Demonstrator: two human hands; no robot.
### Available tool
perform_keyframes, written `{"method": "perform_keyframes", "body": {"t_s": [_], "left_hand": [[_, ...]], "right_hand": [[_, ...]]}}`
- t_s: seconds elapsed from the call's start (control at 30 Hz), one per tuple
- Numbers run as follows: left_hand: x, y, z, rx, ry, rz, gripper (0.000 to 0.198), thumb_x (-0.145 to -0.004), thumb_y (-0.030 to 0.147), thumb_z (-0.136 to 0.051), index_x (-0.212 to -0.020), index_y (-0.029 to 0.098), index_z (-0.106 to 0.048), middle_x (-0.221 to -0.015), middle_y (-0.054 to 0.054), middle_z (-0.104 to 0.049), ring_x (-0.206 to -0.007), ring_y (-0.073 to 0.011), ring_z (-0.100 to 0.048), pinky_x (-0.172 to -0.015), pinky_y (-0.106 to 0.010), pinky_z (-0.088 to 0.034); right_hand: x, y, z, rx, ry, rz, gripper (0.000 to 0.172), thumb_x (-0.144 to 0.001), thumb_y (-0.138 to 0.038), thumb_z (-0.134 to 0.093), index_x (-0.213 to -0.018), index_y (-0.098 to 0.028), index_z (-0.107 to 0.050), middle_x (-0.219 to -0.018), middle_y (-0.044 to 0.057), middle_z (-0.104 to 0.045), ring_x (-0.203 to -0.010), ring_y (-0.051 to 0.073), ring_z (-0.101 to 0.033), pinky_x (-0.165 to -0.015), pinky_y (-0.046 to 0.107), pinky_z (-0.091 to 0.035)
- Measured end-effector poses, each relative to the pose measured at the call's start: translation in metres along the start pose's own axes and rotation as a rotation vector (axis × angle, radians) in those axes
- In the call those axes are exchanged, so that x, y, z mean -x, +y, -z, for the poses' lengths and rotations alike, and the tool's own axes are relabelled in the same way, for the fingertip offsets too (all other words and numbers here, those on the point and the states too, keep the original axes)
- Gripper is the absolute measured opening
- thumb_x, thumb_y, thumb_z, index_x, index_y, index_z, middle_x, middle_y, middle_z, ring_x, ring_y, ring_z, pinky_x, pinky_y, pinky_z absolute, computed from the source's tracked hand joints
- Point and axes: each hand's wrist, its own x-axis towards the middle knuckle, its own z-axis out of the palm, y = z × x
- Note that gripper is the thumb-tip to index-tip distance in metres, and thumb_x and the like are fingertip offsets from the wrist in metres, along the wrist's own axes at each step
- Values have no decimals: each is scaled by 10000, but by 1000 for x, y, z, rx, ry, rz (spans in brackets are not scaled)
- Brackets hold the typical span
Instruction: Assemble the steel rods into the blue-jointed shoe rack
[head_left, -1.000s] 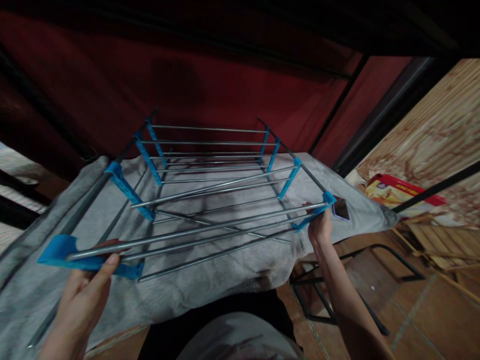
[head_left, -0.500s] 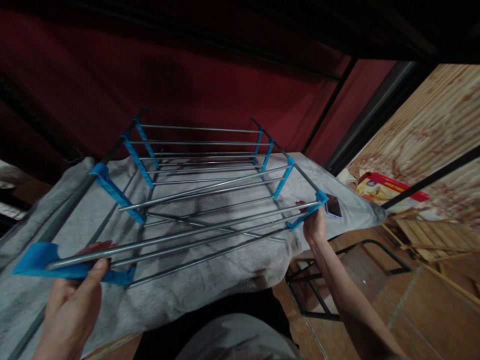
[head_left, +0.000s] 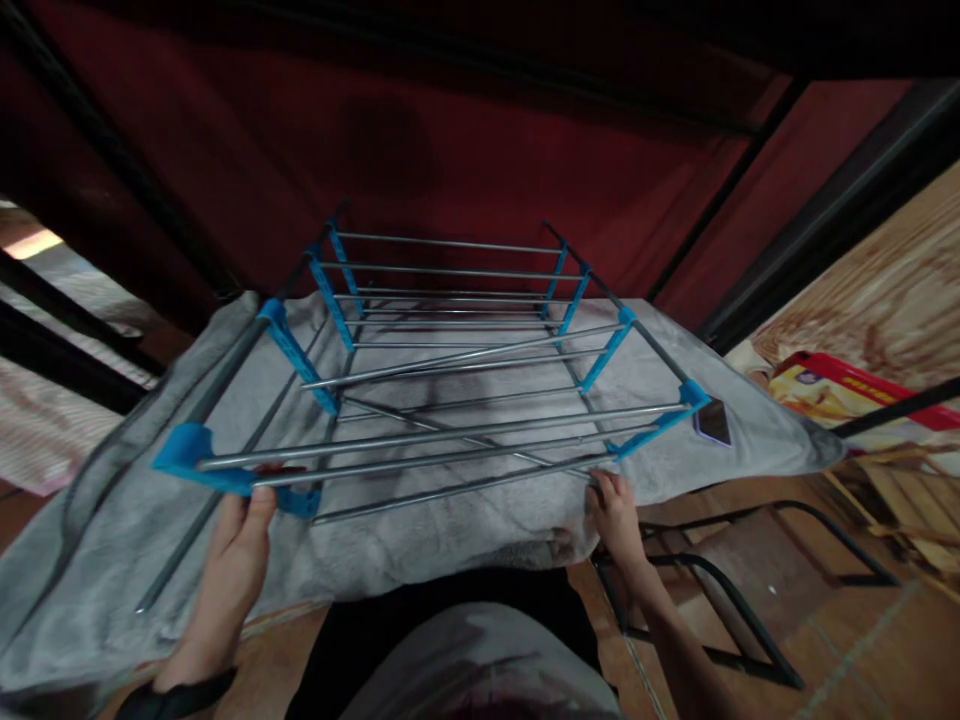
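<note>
A partly assembled shoe rack (head_left: 450,437) of grey metal tubes and blue plastic brackets lies on a grey fleece blanket. At its near left corner, my left hand (head_left: 238,545) is closed on a blue bracket (head_left: 225,475), thumb in front and fingers behind. By the near right bracket (head_left: 652,435), my right hand (head_left: 619,515) has its fingers curled at the end of the lowest front tube (head_left: 450,492); the fingertips are partly hidden. Two tubes cross inside the frame, and another slants between the second pair of brackets.
The grey blanket (head_left: 480,540) covers the surface under the rack. A dark phone-like object (head_left: 712,422) lies to the right of the rack. A black-framed chair (head_left: 765,570) stands at lower right, near a red and yellow box (head_left: 847,395). A dark red panel (head_left: 465,150) rises behind.
My right hand has moved down from the right bracket to the lowest tube's end. My left hand stays on its bracket. The view has shifted left, so the rack appears further right.
</note>
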Motion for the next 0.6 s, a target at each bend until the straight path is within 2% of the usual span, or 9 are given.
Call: {"method": "perform_keyframes", "body": {"t_s": [0.07,0.17,0.27,0.4,0.6], "left_hand": [[1,6,2,7,-19,35,562,-874,654,-524,-1225,231,-642,-1295,-65,-657,-1301,-298,-529,-1193,-482,-339],[2,16,4,55,-52,46,588,-849,688,-536,-1186,223,-663,-1260,-62,-676,-1288,-287,-539,-1195,-458,-338],[2,21,5,82,-61,62,602,-833,696,-553,-1172,213,-667,-1226,-61,-692,-1257,-285,-560,-1172,-437,-368],[1,18,5,100,-53,93,594,-824,693,-565,-1155,212,-673,-1163,-60,-711,-1214,-287,-588,-1127,-419,-421],[-3,15,7,127,-38,103,598,-819,683,-582,-1148,194,-682,-1210,-81,-702,-1237,-295,-579,-1141,-424,-400]], "right_hand": [[-4,4,-3,126,-45,86,260,-819,-363,-589,-1000,-211,-695,-1032,128,-633,-1012,303,-545,-998,544,-392],[-15,15,-2,374,-106,285,234,-904,-341,-493,-995,-209,-664,-982,131,-627,-946,301,-553,-905,525,-454],[-23,26,1,471,-167,427,225,-942,-344,-458,-993,-229,-644,-966,122,-636,-927,304,-570,-847,501,-488],[-23,30,4,493,-182,478,239,-963,-392,-453,-1022,-241,-628,-993,122,-641,-974,319,-580,-846,505,-506],[-15,19,5,428,-139,477,223,-955,-408,-449,-1027,-280,-617,-988,124,-646,-975,336,-594,-862,552,-515]]}}
